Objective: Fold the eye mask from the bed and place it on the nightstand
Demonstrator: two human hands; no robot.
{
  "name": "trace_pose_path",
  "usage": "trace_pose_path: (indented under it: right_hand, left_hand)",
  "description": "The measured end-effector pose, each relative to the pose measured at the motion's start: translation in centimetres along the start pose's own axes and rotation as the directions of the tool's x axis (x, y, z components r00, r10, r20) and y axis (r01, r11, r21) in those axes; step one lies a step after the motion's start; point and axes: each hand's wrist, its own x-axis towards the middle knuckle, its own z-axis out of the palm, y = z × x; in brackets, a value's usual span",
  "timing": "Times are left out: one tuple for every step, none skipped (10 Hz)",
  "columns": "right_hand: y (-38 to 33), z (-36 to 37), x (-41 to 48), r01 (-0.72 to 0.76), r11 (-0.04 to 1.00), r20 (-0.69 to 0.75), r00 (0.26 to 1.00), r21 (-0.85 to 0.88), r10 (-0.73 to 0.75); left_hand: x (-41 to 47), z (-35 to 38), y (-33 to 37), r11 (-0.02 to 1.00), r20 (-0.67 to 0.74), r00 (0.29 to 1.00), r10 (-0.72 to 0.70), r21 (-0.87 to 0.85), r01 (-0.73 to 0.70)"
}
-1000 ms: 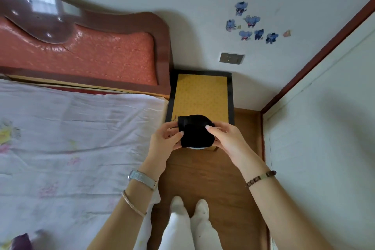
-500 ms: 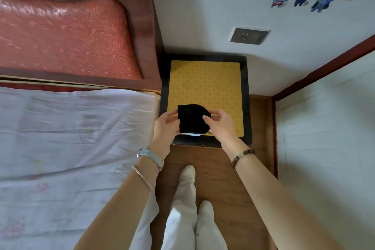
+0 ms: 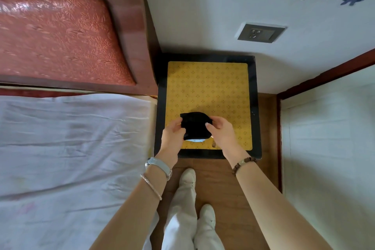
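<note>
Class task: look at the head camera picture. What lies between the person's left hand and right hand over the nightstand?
The folded black eye mask, pinched at its sides by the left hand and right hand, above the nightstand's yellow mat.

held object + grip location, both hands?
Folded black eye mask: left hand pinches its left edge, right hand its right edge, over the nightstand.

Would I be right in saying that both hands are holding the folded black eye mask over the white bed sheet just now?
Not quite. In the head view, the left hand and right hand do hold the folded black eye mask, but over the yellow-topped nightstand, near its front edge, not over the white bed sheet to its left.
</note>
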Motion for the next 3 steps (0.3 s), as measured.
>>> trace_pose_path:
  right_hand:
    - [0.0, -0.2, 0.0, -0.013, 1.0, 0.01, 1.0, 0.026, 0.012]
    - [-0.2, -0.3, -0.4, -0.019, 0.999, 0.027, 0.999, 0.039, 0.018]
    - [-0.3, -0.7, -1.0, 0.005, 0.997, 0.023, 1.0, 0.073, -0.007]
  left_hand:
    - [0.0, 0.0, 0.1, 1.0, -0.002, 1.0, 0.0, -0.03, 0.0]
    - [-0.5, -0.1, 0.4, 0.998, 0.009, 1.0, 0.013, -0.053, -0.013]
    - [-1.2, -0.7, 1.1, 0.984, -0.034, 0.999, 0.018, -0.177, -0.024]
